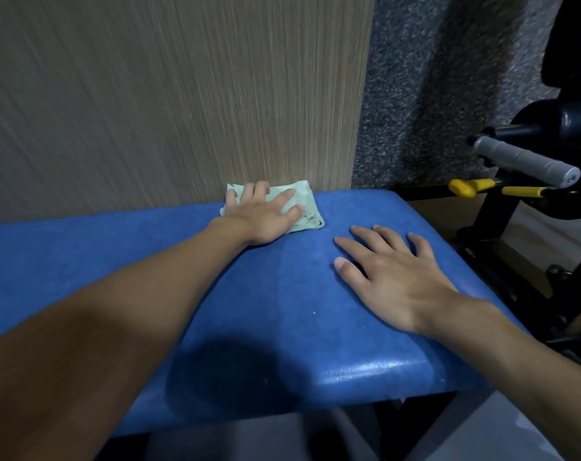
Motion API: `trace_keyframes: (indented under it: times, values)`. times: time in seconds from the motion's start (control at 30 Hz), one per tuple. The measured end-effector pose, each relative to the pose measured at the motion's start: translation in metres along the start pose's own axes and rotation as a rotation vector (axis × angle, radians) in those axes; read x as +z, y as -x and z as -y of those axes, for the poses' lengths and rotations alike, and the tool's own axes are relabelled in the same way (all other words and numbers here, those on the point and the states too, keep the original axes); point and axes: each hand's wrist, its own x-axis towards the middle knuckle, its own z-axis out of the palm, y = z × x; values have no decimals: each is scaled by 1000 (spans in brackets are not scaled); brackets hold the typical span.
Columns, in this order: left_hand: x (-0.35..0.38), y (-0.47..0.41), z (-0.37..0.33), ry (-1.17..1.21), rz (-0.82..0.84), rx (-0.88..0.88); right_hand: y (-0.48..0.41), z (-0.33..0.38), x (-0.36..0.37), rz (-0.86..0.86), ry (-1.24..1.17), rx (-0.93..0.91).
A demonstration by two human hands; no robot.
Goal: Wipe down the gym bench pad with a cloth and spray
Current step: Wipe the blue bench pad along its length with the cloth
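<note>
The blue bench pad (256, 294) fills the lower half of the head view. A folded pale green cloth (307, 202) lies at the pad's far edge, against the wood-grain wall panel. My left hand (266, 214) presses flat on the cloth with fingers spread over it. My right hand (392, 271) rests palm down on the bare pad toward the right end, fingers apart, holding nothing. No spray bottle is in view.
A wood-grain panel (169, 94) stands right behind the pad. To the right is black gym equipment with a grey padded handle (522, 159) and yellow levers (472, 186). Speckled dark carpet-like surface (432, 78) sits behind it.
</note>
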Motion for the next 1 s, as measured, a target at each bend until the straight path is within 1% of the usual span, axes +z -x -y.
trace_keyframes:
  times: [0.1,0.17,0.27,0.5,0.6,0.63,0.7,0.8,1.0]
  values:
    - [-2,13,0,72,99,-10,1,0,-1,1,-2,7]
    - [-2,29,-1,80,133,7,1,1,-2,7,-8,6]
    - [2,70,-6,67,126,57,1,1,-2,12,-15,12]
    - [2,193,-19,15,85,133,2,0,-4,23,-29,12]
    - [3,220,-20,-5,74,131,1,1,-13,36,-99,23]
    - [3,220,-20,-3,82,121,1,2,-15,22,-114,25]
    - [2,210,-21,4,97,97,1,4,-17,-8,-66,7]
    - [0,180,-19,28,117,80,1,6,-9,33,-7,-7]
    - [3,73,3,48,122,38,-3,3,-1,8,14,-9]
